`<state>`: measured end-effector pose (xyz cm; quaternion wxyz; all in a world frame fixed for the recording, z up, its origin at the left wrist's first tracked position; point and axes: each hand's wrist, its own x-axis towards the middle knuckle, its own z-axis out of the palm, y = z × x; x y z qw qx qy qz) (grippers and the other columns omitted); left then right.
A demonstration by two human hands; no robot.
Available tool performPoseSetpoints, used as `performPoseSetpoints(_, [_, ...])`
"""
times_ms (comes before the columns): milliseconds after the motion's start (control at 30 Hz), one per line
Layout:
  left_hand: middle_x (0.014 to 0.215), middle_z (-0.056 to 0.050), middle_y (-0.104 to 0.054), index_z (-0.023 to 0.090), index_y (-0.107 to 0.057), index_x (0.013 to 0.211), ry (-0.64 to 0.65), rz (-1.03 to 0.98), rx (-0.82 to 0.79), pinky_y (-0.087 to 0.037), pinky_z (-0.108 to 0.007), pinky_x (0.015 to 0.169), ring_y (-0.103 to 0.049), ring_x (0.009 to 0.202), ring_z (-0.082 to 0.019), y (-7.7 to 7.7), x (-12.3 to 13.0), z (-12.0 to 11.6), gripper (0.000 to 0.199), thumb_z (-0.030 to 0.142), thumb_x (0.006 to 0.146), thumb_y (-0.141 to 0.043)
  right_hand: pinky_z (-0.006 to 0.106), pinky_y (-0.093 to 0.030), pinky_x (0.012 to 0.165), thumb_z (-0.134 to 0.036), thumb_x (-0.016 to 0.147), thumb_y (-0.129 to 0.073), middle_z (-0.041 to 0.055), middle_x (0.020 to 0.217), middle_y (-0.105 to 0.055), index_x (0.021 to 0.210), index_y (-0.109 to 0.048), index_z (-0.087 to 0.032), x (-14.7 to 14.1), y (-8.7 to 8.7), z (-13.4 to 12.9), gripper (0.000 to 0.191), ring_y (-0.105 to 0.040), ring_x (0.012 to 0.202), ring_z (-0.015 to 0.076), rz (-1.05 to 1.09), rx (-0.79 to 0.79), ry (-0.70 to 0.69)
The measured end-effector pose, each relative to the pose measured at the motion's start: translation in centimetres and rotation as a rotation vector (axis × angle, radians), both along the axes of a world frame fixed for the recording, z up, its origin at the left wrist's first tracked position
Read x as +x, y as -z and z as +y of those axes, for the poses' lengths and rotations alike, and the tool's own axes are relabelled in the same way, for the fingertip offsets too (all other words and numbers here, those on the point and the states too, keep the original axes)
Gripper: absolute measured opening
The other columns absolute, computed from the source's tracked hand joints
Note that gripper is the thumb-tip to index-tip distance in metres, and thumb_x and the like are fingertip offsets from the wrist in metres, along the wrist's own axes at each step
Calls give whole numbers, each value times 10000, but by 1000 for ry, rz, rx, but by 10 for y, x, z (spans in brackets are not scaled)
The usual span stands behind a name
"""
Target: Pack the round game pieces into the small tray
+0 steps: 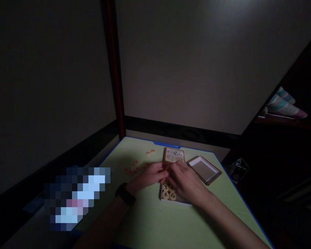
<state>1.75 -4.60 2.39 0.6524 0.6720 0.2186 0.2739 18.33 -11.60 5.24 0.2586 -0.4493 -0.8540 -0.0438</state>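
Left hand (153, 173) meets right hand (186, 179) above the near box (175, 203); I can't tell their grip. A knock could scatter xiangqi pieces (166, 195).

Your right hand (182, 176) covers part of the box (176, 203) and its pieces (166, 195); whether your left hand (151, 173) holds one is hidden. A pixelated patch (80, 197) masks the lower left.

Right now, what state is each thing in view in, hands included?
Left hand: fingers bent, meeting the right hand; grip unclear
Right hand: fingers curled over the box; grip unclear
Box: open, partly hidden
Black-marked pieces: inside the box, visible ones face up
Red-marked pieces: loose on the table
Printed panel: flat, printed side up
Shallow tray: open side up
Wristband: worn on left wrist
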Motion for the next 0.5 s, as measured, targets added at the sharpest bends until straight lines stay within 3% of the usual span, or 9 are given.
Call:
performPoseSetpoints(200, [582, 46, -482, 157, -563, 721, -186, -46, -7, -279, -224, 491, -402, 520, -74, 8, -11, 26, 426, 549, 689, -725, 366, -494, 803, -177, 919, -576, 108, 1021, -693, 1150, -569, -187, -10, 3, 41, 231, -621, 935, 245, 51, -42, -57])
performPoseSetpoints(333, [582, 37, -488, 135, -623, 741, -317, -70, -15, -252, -220, 479, -387, 511, -68, 8, -26, 39, 403, 534, 741, -683, 357, -491, 816, -169, 878, -627, 102, 1036, -712, 1197, -605, -178, -11, 2, 70, 319, -638, 924, 230, 140, -45, -63])
performPoseSetpoints(433, [601, 21, -531, 126, -676, 822, -491, -92, -35, -275, -219, 465, -399, 502, -70, 8, -40, 49, 384, 502, 741, -691, 345, -478, 815, -130, 833, -654, 85, 981, -726, 1106, -678, -181, -10, 4, 89, 279, -640, 880, 220, 135, -90, 12])
performPoseSetpoints(500, [617, 8, -572, 122, -688, 836, -579, -88, -25, -352, -221, 495, -471, 540, -87, 7, -48, 54, 347, 436, 701, -749, 335, -458, 831, -56, 793, -633, 72, 906, -729, 957, -723, -176, -12, 9, 99, 222, -636, 857, 215, 14, -170, -1])
